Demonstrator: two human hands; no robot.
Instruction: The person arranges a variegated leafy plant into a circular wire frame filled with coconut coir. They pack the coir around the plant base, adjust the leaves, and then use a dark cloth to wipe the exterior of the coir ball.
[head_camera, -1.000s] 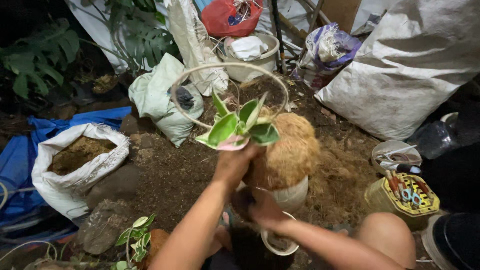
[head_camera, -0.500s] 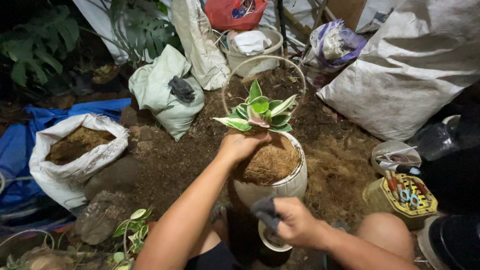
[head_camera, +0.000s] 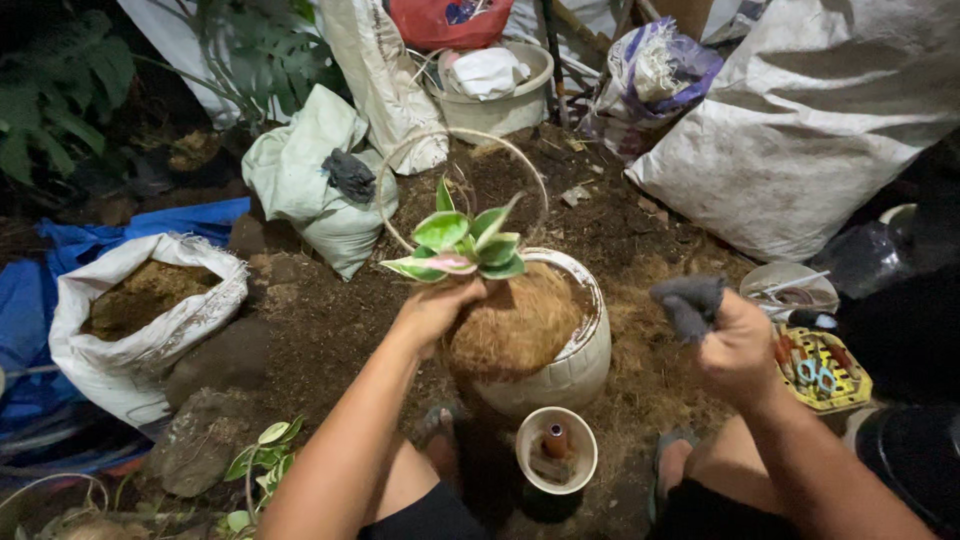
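Variegated plant (head_camera: 462, 243) gripped by left hand (head_camera: 432, 312) over white pot (head_camera: 575, 365); right hand (head_camera: 737, 350) clutches grey cloth (head_camera: 685, 303).

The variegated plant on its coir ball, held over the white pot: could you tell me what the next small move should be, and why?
Probably lower the coir ball squarely into the white pot. The left hand grips the plant at its base, and the ball sits tilted on the rim, not settled. The right hand, off to the side, holds a grey cloth.
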